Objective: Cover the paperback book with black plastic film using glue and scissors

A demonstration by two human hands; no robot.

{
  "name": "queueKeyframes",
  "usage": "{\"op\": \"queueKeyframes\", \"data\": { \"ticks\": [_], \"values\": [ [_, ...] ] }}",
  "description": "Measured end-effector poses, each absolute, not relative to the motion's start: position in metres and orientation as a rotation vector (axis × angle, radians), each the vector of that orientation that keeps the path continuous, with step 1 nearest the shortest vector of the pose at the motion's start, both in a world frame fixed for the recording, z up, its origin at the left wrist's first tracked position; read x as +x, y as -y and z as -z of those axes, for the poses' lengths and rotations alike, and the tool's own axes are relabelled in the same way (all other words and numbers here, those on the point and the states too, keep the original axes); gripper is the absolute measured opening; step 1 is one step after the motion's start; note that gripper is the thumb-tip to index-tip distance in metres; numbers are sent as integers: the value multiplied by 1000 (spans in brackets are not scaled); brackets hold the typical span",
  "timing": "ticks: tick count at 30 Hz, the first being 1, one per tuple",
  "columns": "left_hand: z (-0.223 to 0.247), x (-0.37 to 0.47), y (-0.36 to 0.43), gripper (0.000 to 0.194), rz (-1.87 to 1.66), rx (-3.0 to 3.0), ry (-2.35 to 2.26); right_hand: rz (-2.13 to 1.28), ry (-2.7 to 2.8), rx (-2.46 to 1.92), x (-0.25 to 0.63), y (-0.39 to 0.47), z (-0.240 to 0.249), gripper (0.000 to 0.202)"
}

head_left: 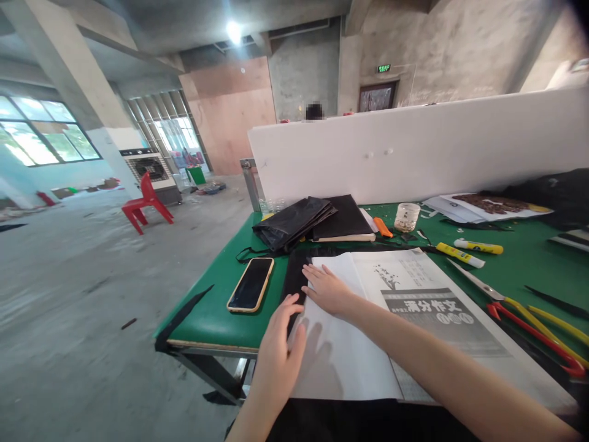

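An open book (pixel 437 334) with a printed page on the right and a white sheet (pixel 354 362) on the left lies near the table's front edge. Black covering material (pixel 294 270) shows along its left side. My right hand (pixel 326 290) rests flat on the upper left of the white sheet, fingers stretched toward the black edge. My left hand (pixel 281 344) is at the sheet's left edge, fingers apart and slightly bent, with nothing visible in it. Left of the book lies a phone (pixel 251 284) with a yellowish case.
Behind the book are folded black sheets (pixel 294 224), a black-covered book (pixel 345 218), an orange cutter (pixel 383 227) and a plastic cup (pixel 407 217). Glue sticks (pixel 460 255) and scissors (pixel 501 298) lie right. A white partition (pixel 414 153) borders the green table (pixel 207 319).
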State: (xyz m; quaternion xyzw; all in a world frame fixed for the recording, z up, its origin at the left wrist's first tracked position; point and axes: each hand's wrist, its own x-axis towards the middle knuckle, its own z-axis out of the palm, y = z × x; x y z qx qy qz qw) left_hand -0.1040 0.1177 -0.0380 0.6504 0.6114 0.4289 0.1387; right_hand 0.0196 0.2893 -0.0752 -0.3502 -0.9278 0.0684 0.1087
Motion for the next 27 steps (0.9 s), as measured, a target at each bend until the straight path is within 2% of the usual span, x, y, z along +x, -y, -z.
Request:
{"op": "queueKeyframes", "data": {
  "ticks": [2,6,12,17,23,27],
  "values": [
    [38,-116,-91,25,-1357,1680,-1829,-200,2730,-1060,19,-288,75,61],
    [59,-128,-45,36,-1582,1100,-1960,-211,2752,-1103,19,-287,72,61],
    [100,-119,-12,44,-1256,914,-1799,-214,2784,-1130,18,-288,74,61],
    [108,-127,-5,54,-1103,930,-1799,-198,2798,-1133,19,-286,71,61],
    [99,-147,-1,31,-903,1148,-1766,-190,2805,-1132,21,-279,62,61],
    [101,-159,11,23,-696,1336,-1994,-191,2793,-1127,21,-280,64,61]
  ]
}}
